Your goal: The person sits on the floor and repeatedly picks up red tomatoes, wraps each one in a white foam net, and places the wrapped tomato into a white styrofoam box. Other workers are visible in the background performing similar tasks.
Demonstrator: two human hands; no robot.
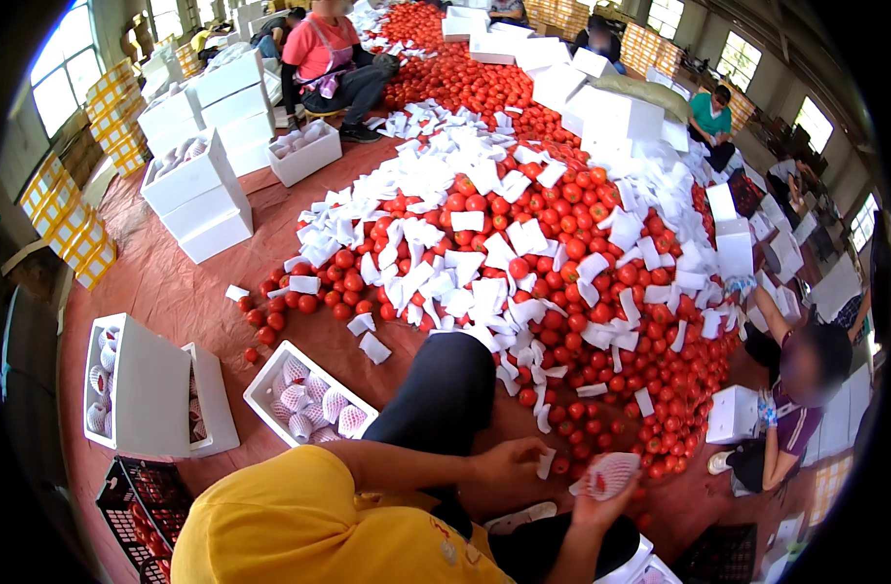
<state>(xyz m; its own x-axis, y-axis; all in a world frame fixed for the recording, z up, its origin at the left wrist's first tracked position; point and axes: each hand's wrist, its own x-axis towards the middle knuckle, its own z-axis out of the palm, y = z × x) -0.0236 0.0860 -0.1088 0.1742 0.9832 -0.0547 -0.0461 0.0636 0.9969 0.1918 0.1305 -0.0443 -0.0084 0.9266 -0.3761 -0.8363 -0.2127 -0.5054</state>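
Observation:
My left hand pinches a small white foam net sleeve at its fingertips, low in the picture before my lap. To its right my right hand holds a tomato in a stretched white foam net, with red showing through the mesh. Just beyond both hands spreads a large heap of loose red tomatoes, with many flat white foam sleeves strewn over it. Left of my bent knee stands a white foam box of net-wrapped tomatoes.
More white foam boxes stand at left beside a black plastic crate. Stacked boxes rise farther back. A co-worker sits at right by a white box; another person sits at the upper left. Red sheeting covers the floor.

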